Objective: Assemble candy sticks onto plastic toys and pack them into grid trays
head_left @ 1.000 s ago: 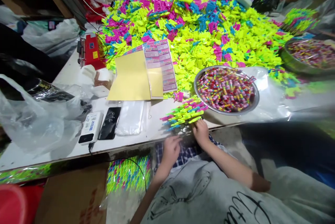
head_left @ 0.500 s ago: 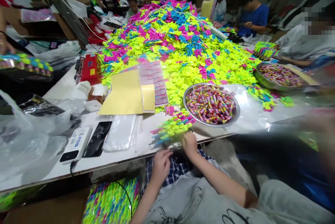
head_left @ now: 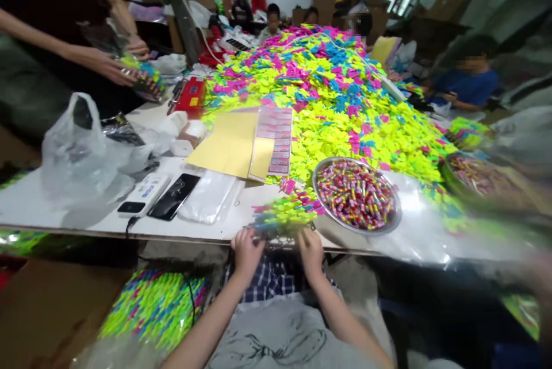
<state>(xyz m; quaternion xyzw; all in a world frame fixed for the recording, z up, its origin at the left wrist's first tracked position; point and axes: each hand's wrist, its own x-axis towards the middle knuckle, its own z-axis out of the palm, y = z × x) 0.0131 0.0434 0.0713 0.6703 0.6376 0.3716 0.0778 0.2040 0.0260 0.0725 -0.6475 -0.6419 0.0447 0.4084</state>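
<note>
At the table's front edge lies a blurred bundle of yellow, pink and blue plastic pieces (head_left: 284, 211). My left hand (head_left: 248, 251) is closed at its near left corner, and my right hand (head_left: 309, 247) is closed at its near right corner. Both sets of fingers seem to pinch the bundle's dark near edge, which is too blurred to make out. Just right of the bundle sits a metal bowl (head_left: 317, 188) of small wrapped candies (head_left: 357, 193). A large heap of similar plastic pieces (head_left: 328, 104) rises behind.
Yellow card sheets (head_left: 228, 142), clear bags (head_left: 209, 196), a black phone (head_left: 175, 195), a white device (head_left: 146, 192) and a plastic bag (head_left: 77, 156) lie leftward. A standing person's hands (head_left: 107, 64) hold a packed bundle. A filled bag (head_left: 150, 306) is below the table.
The view has swung left. My left hand has moved away from my right, and they are now farther apart at the bundle's near edge. The standing person at left shows more fully.
</note>
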